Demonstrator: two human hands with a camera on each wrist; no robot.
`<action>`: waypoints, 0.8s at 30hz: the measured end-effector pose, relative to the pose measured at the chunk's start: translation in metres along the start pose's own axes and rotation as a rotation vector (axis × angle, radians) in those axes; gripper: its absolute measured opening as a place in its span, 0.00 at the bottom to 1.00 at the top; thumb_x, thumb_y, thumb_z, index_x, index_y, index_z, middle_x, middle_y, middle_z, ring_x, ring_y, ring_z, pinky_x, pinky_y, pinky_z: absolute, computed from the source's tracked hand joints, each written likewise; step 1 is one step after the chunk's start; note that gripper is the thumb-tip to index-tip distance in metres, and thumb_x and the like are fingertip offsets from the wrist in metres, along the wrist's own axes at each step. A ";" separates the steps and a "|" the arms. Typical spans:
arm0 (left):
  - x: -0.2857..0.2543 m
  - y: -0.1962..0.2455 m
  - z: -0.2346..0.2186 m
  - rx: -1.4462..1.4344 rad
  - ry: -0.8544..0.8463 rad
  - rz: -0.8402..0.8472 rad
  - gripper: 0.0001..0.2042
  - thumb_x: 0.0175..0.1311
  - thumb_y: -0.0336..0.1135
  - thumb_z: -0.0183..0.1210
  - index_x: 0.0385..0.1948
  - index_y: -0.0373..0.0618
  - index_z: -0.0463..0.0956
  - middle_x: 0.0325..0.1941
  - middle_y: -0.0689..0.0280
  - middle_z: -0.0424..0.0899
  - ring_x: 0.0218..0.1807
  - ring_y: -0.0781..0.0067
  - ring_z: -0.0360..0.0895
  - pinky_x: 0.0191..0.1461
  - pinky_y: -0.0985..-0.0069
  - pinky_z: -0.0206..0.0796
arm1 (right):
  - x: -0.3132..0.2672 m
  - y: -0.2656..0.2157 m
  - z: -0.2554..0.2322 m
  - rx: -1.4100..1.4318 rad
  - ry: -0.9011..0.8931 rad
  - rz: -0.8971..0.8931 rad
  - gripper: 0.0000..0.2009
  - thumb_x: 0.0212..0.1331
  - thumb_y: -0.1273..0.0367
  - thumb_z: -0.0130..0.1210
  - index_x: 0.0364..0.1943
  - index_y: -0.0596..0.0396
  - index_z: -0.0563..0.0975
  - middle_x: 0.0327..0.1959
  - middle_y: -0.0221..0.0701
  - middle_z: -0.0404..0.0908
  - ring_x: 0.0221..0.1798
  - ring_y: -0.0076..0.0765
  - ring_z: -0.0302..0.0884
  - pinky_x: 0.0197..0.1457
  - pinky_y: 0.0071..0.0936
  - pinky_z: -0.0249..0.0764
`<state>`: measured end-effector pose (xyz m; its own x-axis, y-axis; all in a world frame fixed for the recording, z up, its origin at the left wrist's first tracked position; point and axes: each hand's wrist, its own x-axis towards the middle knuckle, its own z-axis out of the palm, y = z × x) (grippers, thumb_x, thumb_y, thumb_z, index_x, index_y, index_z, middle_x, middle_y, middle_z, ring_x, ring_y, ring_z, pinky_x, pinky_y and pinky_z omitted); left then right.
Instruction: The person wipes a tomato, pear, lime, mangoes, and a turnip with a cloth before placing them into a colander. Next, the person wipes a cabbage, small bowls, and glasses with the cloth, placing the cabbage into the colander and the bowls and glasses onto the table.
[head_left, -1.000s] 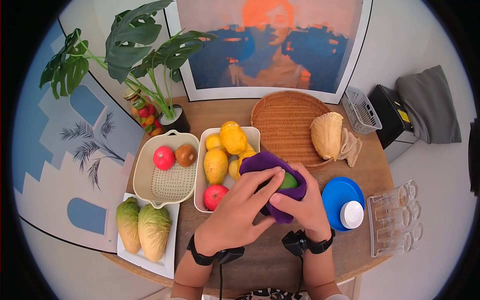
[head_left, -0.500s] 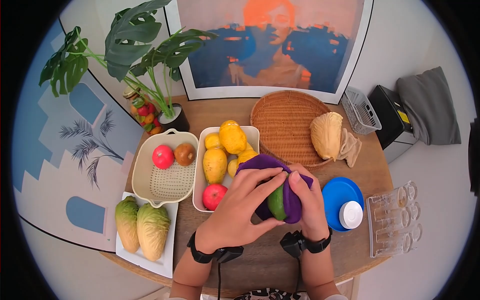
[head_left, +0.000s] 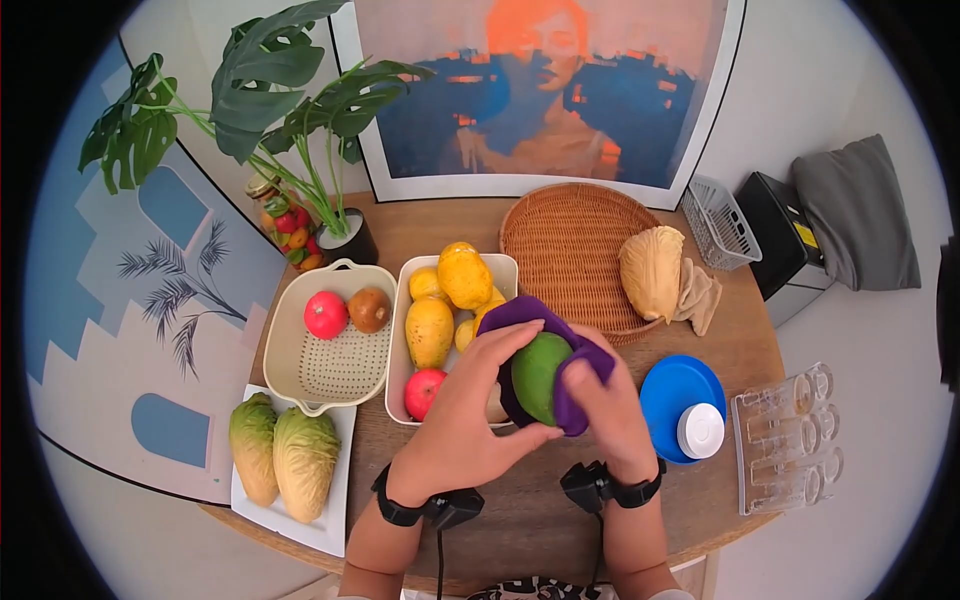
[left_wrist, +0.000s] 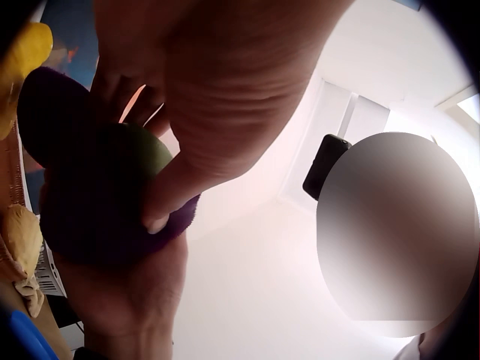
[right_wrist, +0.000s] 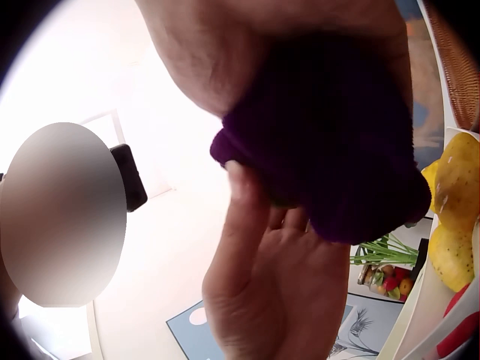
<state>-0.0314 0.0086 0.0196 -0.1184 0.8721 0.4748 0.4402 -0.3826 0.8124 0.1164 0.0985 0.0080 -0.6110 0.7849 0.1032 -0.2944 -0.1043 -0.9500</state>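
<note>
Green fruit [head_left: 538,378] is in the purple cloth [head_left: 573,408], just right of the bin [head_left: 395,385], long axis roughly away from the body. Left hand [head_left: 455,435] grips it bin-side; right hand [head_left: 617,425] grips the cloth opposite.

Two red fruits [head_left: 325,315], two green-topped cabbages [head_left: 304,465] and six glasses [head_left: 800,438] are showing.
One brown fruit [head_left: 369,309], one green fruit [head_left: 540,378], one blue plate [head_left: 662,388] and one potted plant [head_left: 255,105] are showing too; yellow fruits [head_left: 430,333] are overlapping, hiding their number.
</note>
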 end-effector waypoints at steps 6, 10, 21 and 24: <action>0.000 -0.004 -0.001 0.167 -0.043 0.053 0.39 0.43 0.26 0.73 0.64 0.43 0.65 0.66 0.57 0.70 0.70 0.55 0.65 0.72 0.63 0.57 | 0.005 0.002 -0.006 -0.258 -0.160 -0.105 0.41 0.43 0.61 0.76 0.62 0.58 0.65 0.54 0.32 0.71 0.55 0.27 0.70 0.58 0.27 0.69; 0.001 0.001 -0.002 0.196 -0.093 0.069 0.37 0.45 0.26 0.72 0.63 0.42 0.67 0.67 0.57 0.69 0.68 0.54 0.65 0.70 0.63 0.59 | 0.004 0.006 -0.005 -0.249 -0.072 -0.122 0.27 0.52 0.63 0.70 0.53 0.57 0.71 0.45 0.28 0.75 0.47 0.22 0.72 0.51 0.23 0.71; -0.005 0.009 -0.030 0.219 -0.086 0.019 0.38 0.44 0.28 0.72 0.63 0.41 0.67 0.65 0.56 0.72 0.66 0.53 0.68 0.69 0.63 0.59 | 0.006 -0.002 -0.014 -0.189 0.262 -0.132 0.11 0.64 0.65 0.61 0.29 0.58 0.77 0.23 0.19 0.74 0.26 0.11 0.66 0.30 0.14 0.64; -0.014 -0.014 -0.065 0.594 0.127 -0.136 0.35 0.48 0.27 0.67 0.63 0.39 0.65 0.65 0.51 0.71 0.65 0.46 0.67 0.69 0.63 0.59 | 0.006 -0.006 -0.024 -0.186 0.317 -0.158 0.12 0.65 0.64 0.60 0.29 0.57 0.77 0.23 0.19 0.75 0.26 0.11 0.66 0.29 0.14 0.64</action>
<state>-0.0940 -0.0179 0.0238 -0.2968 0.8442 0.4465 0.8294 -0.0039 0.5586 0.1321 0.1182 0.0072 -0.3029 0.9352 0.1834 -0.2107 0.1219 -0.9699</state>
